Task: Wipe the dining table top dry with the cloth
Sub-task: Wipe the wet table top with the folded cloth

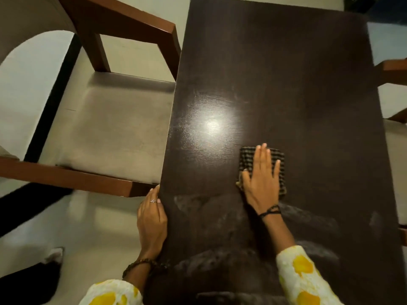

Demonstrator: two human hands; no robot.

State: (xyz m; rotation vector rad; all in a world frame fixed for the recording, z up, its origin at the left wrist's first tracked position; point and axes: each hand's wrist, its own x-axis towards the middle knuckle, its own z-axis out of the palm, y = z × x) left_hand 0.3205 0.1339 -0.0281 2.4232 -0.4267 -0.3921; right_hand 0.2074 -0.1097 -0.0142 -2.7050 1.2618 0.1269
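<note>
The dark brown dining table top fills the middle and right of the head view, with a bright glare patch near its centre. A folded, dark checked cloth lies flat on it. My right hand presses down on the cloth with fingers spread, palm flat. My left hand rests on the table's left edge, fingers curled over it, a ring on one finger. Smeared greyish streaks mark the near part of the top, towards me.
A wooden chair with a beige seat stands close against the table's left edge. Parts of another chair show at the right. Pale floor lies below left, with a dark shape at the bottom left corner.
</note>
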